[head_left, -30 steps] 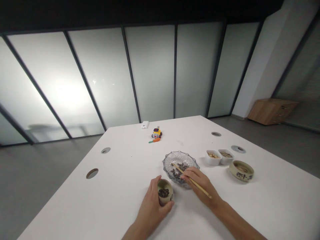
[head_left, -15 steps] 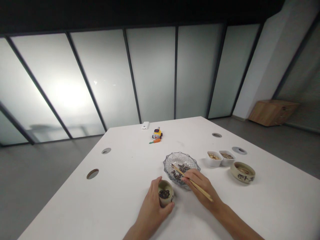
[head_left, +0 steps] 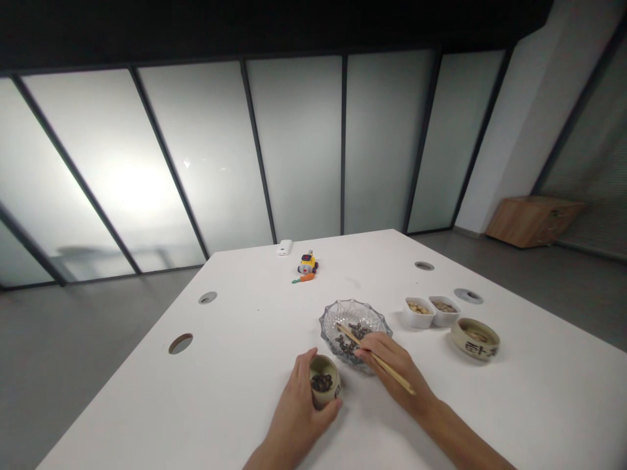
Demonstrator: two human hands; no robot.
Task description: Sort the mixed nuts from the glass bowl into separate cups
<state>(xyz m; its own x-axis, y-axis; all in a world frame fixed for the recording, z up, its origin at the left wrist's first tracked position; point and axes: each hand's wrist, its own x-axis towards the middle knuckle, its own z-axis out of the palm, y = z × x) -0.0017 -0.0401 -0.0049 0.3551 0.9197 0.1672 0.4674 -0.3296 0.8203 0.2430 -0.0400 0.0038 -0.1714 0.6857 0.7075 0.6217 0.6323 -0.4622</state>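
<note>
My left hand (head_left: 302, 399) is wrapped round a small beige cup (head_left: 332, 365) that stands on the white table and has dark beans (head_left: 322, 382) inside. Wooden chopsticks (head_left: 390, 371) are gripped in my right hand (head_left: 392, 362), over the near right rim of a scalloped glass bowl (head_left: 334, 314). Their tips are inside the bowl, at the left of the dark beans (head_left: 360, 329) lying there. Whether the tips pinch a bean is too small to tell. The glass bowl stands just beyond the cup, a little to its right.
Right of the glass bowl are two white dishes (head_left: 418, 320) (head_left: 445, 318) with pale pieces and a beige bowl (head_left: 474, 346) with dark writing. Farther back on the table (head_left: 245, 365) lie a toy carrot (head_left: 307, 277), a yellow toy car (head_left: 307, 264) and a white device (head_left: 285, 247).
</note>
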